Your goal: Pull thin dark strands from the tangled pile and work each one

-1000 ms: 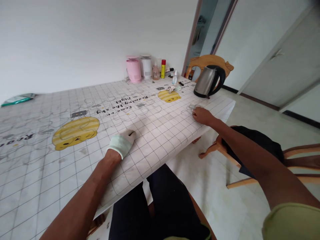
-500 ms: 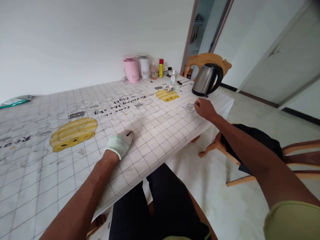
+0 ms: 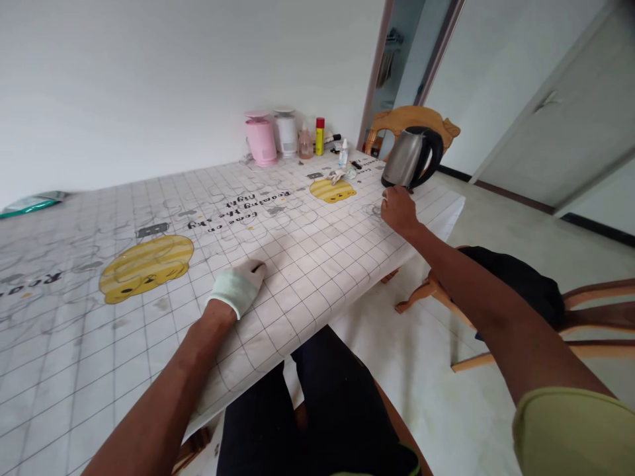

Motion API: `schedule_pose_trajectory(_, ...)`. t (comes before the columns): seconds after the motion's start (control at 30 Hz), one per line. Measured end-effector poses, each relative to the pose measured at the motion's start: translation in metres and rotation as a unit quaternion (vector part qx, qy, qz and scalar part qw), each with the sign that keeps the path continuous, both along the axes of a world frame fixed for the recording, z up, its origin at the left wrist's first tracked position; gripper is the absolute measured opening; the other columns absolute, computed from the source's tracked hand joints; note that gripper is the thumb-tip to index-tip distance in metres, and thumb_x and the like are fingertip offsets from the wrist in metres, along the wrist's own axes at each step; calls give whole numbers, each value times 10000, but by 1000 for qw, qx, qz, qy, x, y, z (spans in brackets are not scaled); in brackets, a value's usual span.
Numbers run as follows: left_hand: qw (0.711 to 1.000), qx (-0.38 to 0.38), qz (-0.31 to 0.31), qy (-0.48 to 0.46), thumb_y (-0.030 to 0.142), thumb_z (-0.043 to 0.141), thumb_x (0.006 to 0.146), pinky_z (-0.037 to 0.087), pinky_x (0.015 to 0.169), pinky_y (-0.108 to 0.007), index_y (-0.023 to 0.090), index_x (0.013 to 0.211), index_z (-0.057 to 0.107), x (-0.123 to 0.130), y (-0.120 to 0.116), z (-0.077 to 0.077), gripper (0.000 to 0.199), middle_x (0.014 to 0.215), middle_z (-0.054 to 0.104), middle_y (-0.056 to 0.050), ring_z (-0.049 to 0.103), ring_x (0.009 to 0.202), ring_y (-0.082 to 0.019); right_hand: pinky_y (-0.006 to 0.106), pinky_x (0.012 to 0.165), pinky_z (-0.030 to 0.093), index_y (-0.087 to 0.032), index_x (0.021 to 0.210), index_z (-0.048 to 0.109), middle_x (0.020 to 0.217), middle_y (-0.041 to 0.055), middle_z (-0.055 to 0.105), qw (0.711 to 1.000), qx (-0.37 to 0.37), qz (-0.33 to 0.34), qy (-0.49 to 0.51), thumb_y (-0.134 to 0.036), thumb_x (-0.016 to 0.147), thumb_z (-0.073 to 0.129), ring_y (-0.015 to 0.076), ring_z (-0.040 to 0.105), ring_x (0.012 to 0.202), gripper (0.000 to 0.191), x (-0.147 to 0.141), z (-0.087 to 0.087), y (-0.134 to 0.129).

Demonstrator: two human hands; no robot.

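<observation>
My left hand wears a white glove with a pale green cuff. It rests closed on the grid-patterned tablecloth, and nothing shows between its curled fingers. Farther right, my bare right hand is closed over the table, close to the front of the base of a steel kettle with a black handle. What its fingers hold, if anything, is hidden. Faint grey scribbled lines on the cloth lie just left of that hand.
Along the wall stand a pink device, a white device, a pinkish bottle and a yellow can with a red cap. A small white bottle and a crumpled glove are nearer. Wooden chairs stand right.
My right hand has shifted slightly left and tilted upward beside the scribbled lines, staying closed. My left hand has stayed in place.
</observation>
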State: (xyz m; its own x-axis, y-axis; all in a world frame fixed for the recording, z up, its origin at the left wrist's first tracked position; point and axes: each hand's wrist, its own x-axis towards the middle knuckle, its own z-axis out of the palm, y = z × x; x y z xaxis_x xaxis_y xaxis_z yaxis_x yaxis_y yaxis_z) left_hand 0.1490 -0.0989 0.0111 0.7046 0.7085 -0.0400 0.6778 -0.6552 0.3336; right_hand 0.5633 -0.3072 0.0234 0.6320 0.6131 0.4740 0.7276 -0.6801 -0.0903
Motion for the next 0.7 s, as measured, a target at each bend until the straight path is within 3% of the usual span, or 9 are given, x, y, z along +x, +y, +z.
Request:
schedule_pose_trajectory(0.13,1000,2,-1,-6,434,395,994,541,898,-365,272,1082,787,-1,1,-2,433,1176,812,-74,734,1101,-314,481,962,472,-148,1170,692,1259,220,623,998,-49,50,4,-233,995,462,386,530,1209,301,-12,-8,15)
schedule_pose_trajectory(0.27,1000,0,-5,-9,429,399,1005,539,933,-343,277,1097,787,-1,1,-4,427,1185,813,-55,733,1121,-294,472,925,489,-127,1057,743,1235,247,639,992,-100,24,68,-259,941,546,394,555,1177,264,-6,-18,25)
schedule_pose_trajectory(0.4,1000,5,-6,-1,420,395,1008,533,956,-346,276,1101,787,0,1,-4,428,1204,808,-49,730,1133,-293,440,913,499,-147,1014,769,1185,210,689,992,-91,18,85,-197,916,514,347,605,1088,278,2,-20,25)
schedule_pose_trajectory(0.53,1000,0,-7,-8,429,403,1003,536,954,-365,274,1105,789,0,1,-5,428,1199,808,-61,729,1120,-306,405,935,497,-151,1012,768,1121,177,738,994,-69,39,77,-187,918,506,307,641,1036,281,9,-9,20)
schedule_pose_trajectory(0.7,1000,0,-4,-6,426,401,995,539,922,-365,274,1086,791,0,1,-5,429,1162,813,-69,731,1095,-304,358,859,511,-167,906,761,992,126,787,992,-26,72,101,-191,888,592,269,687,923,172,17,18,14)
